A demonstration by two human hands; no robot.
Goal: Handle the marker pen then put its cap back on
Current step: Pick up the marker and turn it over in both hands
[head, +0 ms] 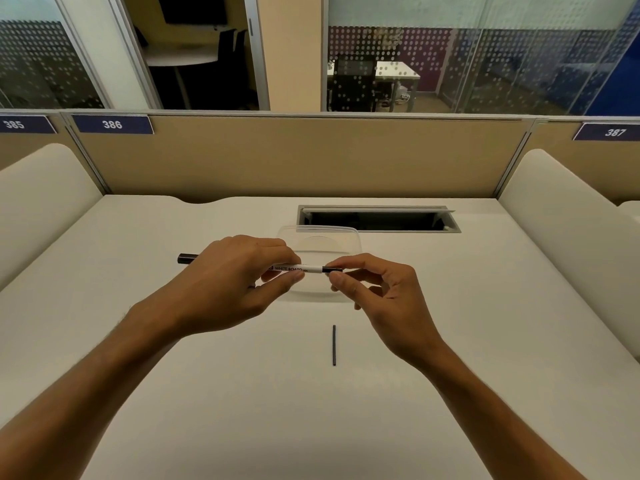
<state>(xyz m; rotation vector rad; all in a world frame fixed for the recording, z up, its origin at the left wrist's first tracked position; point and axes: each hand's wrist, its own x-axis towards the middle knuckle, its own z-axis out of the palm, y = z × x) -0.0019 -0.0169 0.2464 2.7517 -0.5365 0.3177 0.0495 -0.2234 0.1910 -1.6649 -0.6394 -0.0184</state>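
We see a matt, smooth off-white tabletop [173, 341]; on it lies a clear, glossy plastic lid [346, 240]. The whiteboard marker [304, 268] looks like smooth white plastic with a black glossy end. The partition [294, 157] behind seems covered in matt beige cloth, framed in brushed metal, like the cable hatch [377, 219]
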